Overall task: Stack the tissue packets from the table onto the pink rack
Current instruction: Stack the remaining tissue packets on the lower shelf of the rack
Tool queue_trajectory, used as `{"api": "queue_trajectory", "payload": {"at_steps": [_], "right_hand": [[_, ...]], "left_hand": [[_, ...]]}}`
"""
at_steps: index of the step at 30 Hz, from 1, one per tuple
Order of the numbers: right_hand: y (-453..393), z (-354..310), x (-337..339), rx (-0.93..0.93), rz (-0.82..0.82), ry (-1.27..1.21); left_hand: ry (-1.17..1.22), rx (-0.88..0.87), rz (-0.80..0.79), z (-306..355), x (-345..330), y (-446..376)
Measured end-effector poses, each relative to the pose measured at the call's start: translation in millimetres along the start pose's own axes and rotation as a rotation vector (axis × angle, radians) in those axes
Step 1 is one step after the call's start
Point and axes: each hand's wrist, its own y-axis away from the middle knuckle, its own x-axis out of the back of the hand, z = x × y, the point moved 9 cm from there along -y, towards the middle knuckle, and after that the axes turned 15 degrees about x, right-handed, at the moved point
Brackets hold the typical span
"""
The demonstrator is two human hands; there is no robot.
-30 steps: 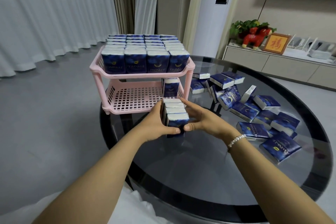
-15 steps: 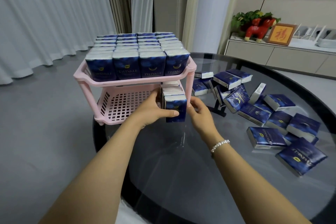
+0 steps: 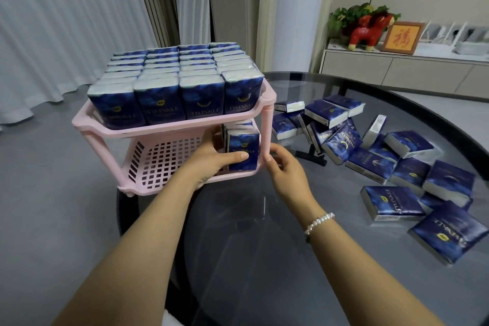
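The left hand is reaching into the lower shelf of the pink rack, its thumb lying across the face of the front tissue packet and its fingers going round behind, out of sight, so it is gripping that row. The row is standing upright in the shelf's right front corner, against the rack's front right post; two or three more packets are showing behind the front one, and the exact count is hidden by the upper shelf. The right hand is hovering just outside that post with its fingers loosely curled, holding nothing; whether a fingertip is touching the post is hard to tell.

The rest of the lower shelf, to the left of the row, is showing bare grid. The upper shelf is holding four columns of upright packets, about seven or eight deep; the far rows are blurring together.

The rack is sitting at the left edge of the round glass table, its left side reaching past the rim. To the right, well apart from the hands, roughly eighteen loose packets are lying in a heap, several overlapping. A wide stretch of glass is lying open between hands and heap.
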Motion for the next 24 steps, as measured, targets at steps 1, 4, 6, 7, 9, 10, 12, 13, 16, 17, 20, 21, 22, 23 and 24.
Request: {"api": "queue_trajectory", "payload": {"at_steps": [1,4,6,7,9,10,12,13,16,17,20,21,22,23,24], "right_hand": [[0.0,-0.4,-0.2,-0.001,-0.001,-0.003],[0.2,-1.6,0.6,0.004,0.002,-0.001],[0.7,-2.4,0.9,0.003,0.004,-0.003],[0.8,-2.2,0.8,0.001,0.004,-0.005],[1.1,-2.1,0.8,-0.005,0.004,-0.009],[1.2,-2.8,0.5,-0.006,0.005,-0.013],[1.1,-4.6,0.3,-0.001,0.008,-0.015],[0.9,-5.6,0.3,0.006,0.009,-0.011],[1.4,-7.5,0.1,0.017,0.001,0.0],[1.2,-7.3,0.1,0.018,0.0,0.002],[0.7,-7.0,0.1,0.016,-0.002,0.005],[0.5,-6.6,0.2,0.015,-0.001,0.004],[0.6,-6.4,0.4,0.014,-0.002,0.004],[0.6,-6.3,0.4,0.016,-0.003,0.006],[0.9,-6.6,0.7,0.017,-0.005,0.007]], "left_hand": [[-0.02,-0.01,0.001,0.9,-0.5,-0.6],[-0.046,-0.029,0.0,3.8,-2.7,2.4],[-0.089,-0.057,0.018,6.4,-2.9,5.4],[-0.125,-0.067,0.036,6.6,-1.7,5.1],[-0.214,-0.071,0.065,7.1,-0.1,6.4],[-0.255,-0.071,0.072,8.1,-0.8,8.8],[-0.326,-0.104,0.098,13.1,-2.6,13.8],[-0.37,-0.145,0.119,17.8,-4.0,17.1],[-0.493,-0.241,0.191,28.4,-9.1,28.6],[-0.488,-0.246,0.209,28.8,-9.0,29.8],[-0.439,-0.258,0.255,30.4,-7.4,33.9],[-0.428,-0.268,0.271,31.3,-7.8,35.2],[-0.419,-0.278,0.289,32.1,-9.0,36.7],[-0.413,-0.279,0.308,32.3,-10.6,37.6],[-0.413,-0.27,0.325,31.5,-12.9,38.4]]}}
